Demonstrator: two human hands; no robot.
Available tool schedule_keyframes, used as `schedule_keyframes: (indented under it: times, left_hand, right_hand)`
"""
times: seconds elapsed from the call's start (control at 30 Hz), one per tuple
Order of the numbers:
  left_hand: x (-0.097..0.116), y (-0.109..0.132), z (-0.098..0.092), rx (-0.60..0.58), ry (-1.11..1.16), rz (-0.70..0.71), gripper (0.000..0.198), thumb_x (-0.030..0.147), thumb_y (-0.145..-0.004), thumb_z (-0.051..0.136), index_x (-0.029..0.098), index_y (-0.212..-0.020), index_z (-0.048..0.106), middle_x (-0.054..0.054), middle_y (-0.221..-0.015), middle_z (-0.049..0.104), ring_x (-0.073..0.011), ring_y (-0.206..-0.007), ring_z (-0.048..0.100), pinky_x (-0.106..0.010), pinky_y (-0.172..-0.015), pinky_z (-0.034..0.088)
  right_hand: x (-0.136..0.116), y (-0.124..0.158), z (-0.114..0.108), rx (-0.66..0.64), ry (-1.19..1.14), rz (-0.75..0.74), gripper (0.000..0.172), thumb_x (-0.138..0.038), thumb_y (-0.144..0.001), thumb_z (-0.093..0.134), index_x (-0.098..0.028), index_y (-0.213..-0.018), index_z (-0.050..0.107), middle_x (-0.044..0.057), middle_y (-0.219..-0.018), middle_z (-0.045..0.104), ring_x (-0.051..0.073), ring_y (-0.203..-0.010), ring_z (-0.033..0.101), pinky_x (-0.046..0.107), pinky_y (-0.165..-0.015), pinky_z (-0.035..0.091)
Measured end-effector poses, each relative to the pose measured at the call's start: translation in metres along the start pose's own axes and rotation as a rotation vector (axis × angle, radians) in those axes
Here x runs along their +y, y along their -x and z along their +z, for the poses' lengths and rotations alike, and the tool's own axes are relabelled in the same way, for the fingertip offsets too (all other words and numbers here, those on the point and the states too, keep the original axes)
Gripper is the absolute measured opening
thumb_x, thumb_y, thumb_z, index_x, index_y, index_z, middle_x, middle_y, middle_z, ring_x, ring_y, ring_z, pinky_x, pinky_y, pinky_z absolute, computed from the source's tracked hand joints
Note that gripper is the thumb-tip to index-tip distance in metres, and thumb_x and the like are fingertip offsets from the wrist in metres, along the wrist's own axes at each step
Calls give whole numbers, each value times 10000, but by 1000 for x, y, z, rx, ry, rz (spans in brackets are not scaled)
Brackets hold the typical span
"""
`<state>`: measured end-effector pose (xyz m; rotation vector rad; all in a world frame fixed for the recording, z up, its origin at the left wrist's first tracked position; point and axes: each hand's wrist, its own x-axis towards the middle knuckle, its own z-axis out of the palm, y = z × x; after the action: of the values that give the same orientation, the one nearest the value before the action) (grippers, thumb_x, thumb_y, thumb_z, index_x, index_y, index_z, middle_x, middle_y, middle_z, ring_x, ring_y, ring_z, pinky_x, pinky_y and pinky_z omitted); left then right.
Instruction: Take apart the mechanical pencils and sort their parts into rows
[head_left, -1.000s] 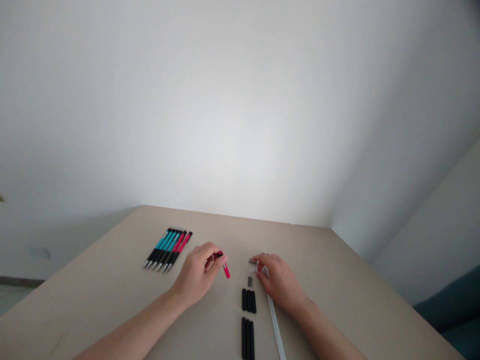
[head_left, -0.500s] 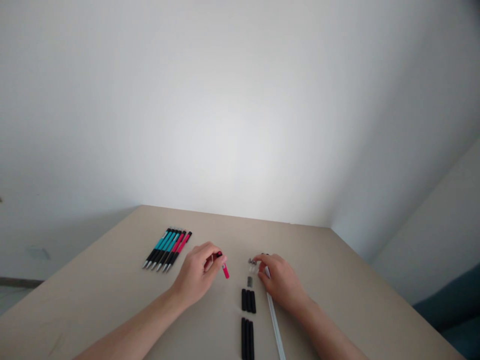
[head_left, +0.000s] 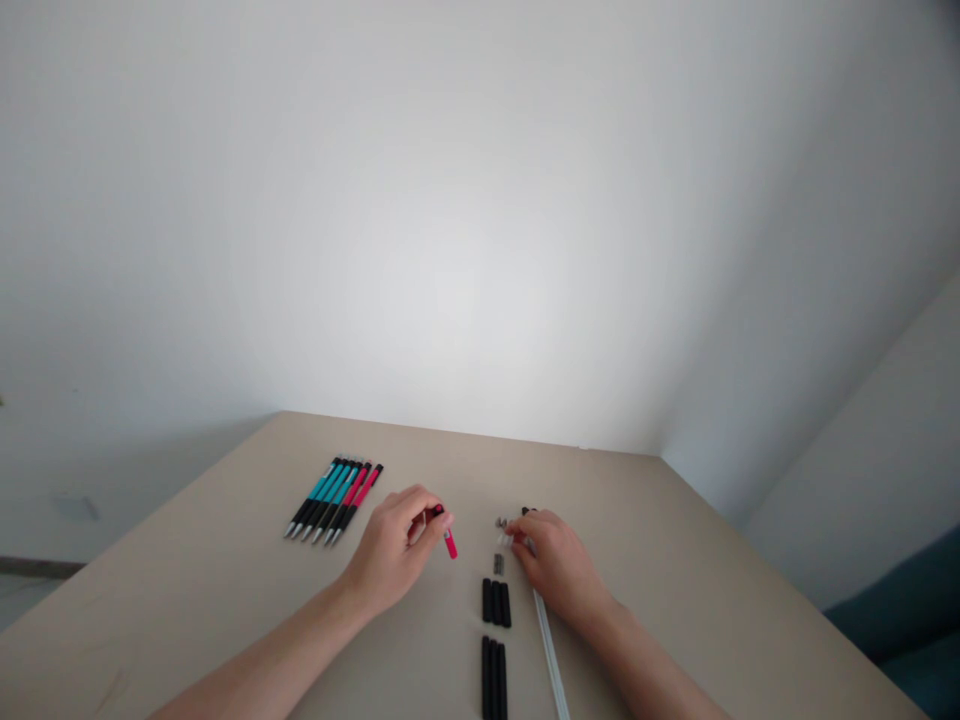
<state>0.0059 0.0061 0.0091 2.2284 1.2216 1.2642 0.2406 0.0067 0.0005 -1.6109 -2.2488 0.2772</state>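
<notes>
My left hand [head_left: 395, 553] holds a pink pen barrel [head_left: 449, 541] by its black end, just above the beige table [head_left: 225, 560]. To its right, my right hand [head_left: 559, 568] rests on the table with its fingertips on small silver and clear parts [head_left: 502, 526]; whether it pinches one I cannot tell. Thin white refill tubes [head_left: 551, 660] run from under that hand toward me. Between my hands lie a small spring [head_left: 498, 563] and two groups of black grip sleeves, one nearer the spring [head_left: 496, 603] and one close to me [head_left: 494, 680].
A row of several assembled pens [head_left: 335, 499], teal and pink with black grips, lies at the left back of the table. A white wall rises behind the table. The table's right edge drops off toward a dark teal seat [head_left: 911, 620].
My right hand has shifted slightly left and nearer to the small parts. My left hand with the pink barrel has barely moved.
</notes>
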Motion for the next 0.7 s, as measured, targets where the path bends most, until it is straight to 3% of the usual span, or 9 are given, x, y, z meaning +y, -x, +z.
schedule_keyframes:
  times: [0.7]
  left_hand:
    - [-2, 3, 1, -9, -9, 8, 256, 334, -912, 485, 180, -738, 593, -15, -657, 571, -147, -605, 508, -247, -600, 401]
  right_hand:
    - [2, -1, 4, 4, -17, -2, 247, -93, -791, 526, -187, -938, 702, 65, -912, 687, 214, -916, 600, 316, -851, 443]
